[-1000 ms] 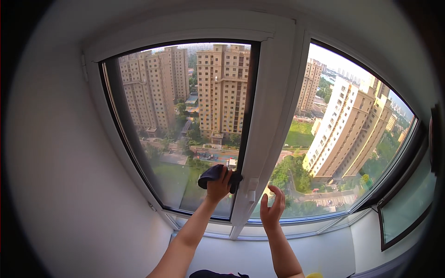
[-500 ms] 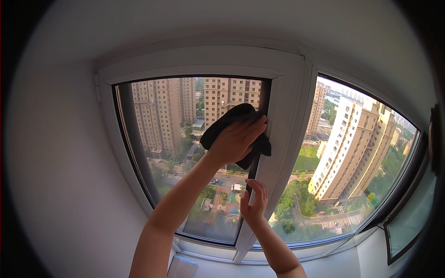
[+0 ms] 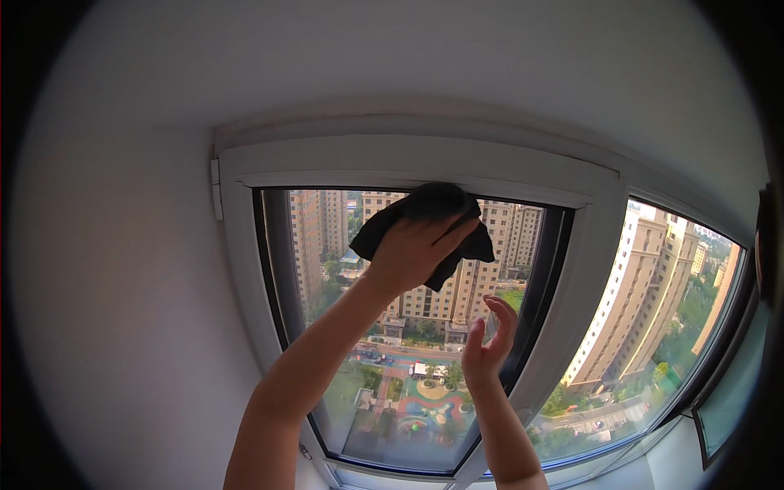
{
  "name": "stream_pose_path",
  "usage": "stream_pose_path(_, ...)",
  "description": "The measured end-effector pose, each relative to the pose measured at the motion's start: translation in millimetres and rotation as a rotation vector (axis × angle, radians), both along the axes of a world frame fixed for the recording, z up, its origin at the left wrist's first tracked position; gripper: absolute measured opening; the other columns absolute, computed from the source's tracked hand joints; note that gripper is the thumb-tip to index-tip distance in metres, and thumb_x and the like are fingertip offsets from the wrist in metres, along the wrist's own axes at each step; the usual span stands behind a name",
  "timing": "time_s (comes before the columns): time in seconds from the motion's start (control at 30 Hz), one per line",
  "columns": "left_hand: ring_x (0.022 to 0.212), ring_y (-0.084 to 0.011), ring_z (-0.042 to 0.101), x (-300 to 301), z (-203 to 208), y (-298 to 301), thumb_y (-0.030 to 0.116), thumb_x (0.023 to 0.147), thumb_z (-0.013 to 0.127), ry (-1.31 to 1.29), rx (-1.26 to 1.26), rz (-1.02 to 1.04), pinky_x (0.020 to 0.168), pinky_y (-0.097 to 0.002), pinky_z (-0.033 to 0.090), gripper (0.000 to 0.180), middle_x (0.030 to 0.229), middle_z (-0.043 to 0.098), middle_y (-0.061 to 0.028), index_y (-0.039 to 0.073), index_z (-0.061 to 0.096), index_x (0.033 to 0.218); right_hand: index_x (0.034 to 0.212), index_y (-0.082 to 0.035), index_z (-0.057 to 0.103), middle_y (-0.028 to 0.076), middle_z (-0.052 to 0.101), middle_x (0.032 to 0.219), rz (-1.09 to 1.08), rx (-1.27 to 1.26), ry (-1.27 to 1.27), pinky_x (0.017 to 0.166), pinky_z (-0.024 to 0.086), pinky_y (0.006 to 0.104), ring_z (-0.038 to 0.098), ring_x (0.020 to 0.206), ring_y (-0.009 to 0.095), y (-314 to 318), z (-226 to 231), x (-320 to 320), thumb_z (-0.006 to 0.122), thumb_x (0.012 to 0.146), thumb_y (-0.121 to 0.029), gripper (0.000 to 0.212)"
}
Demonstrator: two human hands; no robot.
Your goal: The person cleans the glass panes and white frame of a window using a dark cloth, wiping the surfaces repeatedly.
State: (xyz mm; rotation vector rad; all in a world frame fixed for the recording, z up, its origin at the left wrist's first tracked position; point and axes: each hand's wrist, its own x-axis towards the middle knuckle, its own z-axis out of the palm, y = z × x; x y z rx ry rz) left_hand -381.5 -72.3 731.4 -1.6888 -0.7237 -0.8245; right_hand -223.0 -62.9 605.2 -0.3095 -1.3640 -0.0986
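Observation:
My left hand [image 3: 412, 253] presses a dark cloth [image 3: 433, 214] flat against the glass of the left window pane [image 3: 384, 384], close under the top of its white frame [image 3: 392, 163]. The cloth bunches out above and to the right of my fingers. Lower and to the right, my right hand [image 3: 487, 347] is raised in front of the same pane, fingers apart and slightly curled, holding nothing; whether it touches the glass is unclear.
A white vertical mullion [image 3: 572, 310] separates this pane from a second pane [image 3: 661, 327] on the right. White wall [image 3: 122, 286] lies to the left and white ceiling above. Tall apartment blocks and a green courtyard show outside.
My left hand has carried the cloth from the lower part of the pane up to its top edge. My right hand has risen too, and my view has tilted upward.

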Motion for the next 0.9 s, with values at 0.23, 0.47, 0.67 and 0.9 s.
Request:
stream_pose_path(0.23, 0.1, -0.0326, 0.056, -149.2, -20.4, -55.0, 0.002, 0.077, 0.051, -0.282, 0.144, 0.094, 0.09, -0.0415, 0.041, 0.042, 0.119, 0.055, -0.0157, 0.005, 0.053, 0.119, 0.099, 0.001, 0.051, 0.017, 0.057, 0.099, -0.064, 0.018, -0.031, 0.081, 0.044, 0.0378, 0.055, 0.091, 0.03, 5.3, -19.6, -6.7, 0.048, 0.075, 0.003, 0.024)
stream_pose_path(0.47, 0.122, -0.0413, 0.036, -92.2, -36.1, -27.9, 0.013, 0.081, 0.053, -0.715, 0.311, 0.045, 0.102, -0.0463, 0.029, 0.052, 0.134, 0.037, -0.0239, -0.001, 0.039, 0.128, 0.097, 0.001, 0.051, 0.016, 0.058, 0.098, 0.016, -0.013, -0.108, 0.081, 0.044, 0.0383, 0.055, 0.09, 0.031, -12.7, -23.0, -14.4, 0.048, 0.075, 0.002, 0.022)
stream_pose_path(0.67, 0.089, -0.0261, 0.056, -29.1, -34.0, -10.0, 0.023, 0.078, 0.055, -0.231, 0.028, 0.005, 0.081, -0.0407, 0.044, 0.057, 0.105, 0.056, -0.0147, 0.003, 0.042, 0.13, 0.098, 0.0, 0.052, 0.016, 0.058, 0.097, 0.071, 0.036, -0.226, 0.081, 0.042, 0.0393, 0.055, 0.089, 0.031, -27.5, -32.0, -42.0, 0.049, 0.075, 0.0, 0.022)
stream_pose_path(0.9, 0.11, -0.0292, 0.05, -149.7, -28.0, -60.0, 0.021, 0.077, 0.051, -0.317, 0.221, 0.423, 0.102, -0.0463, 0.029, 0.054, 0.125, 0.052, -0.0118, 0.008, 0.044, 0.128, 0.097, -0.001, 0.052, 0.015, 0.059, 0.096, 0.131, 0.01, -0.216, 0.082, 0.042, 0.0384, 0.055, 0.089, 0.029, -29.2, -45.1, -69.9, 0.049, 0.074, 0.0, 0.023)
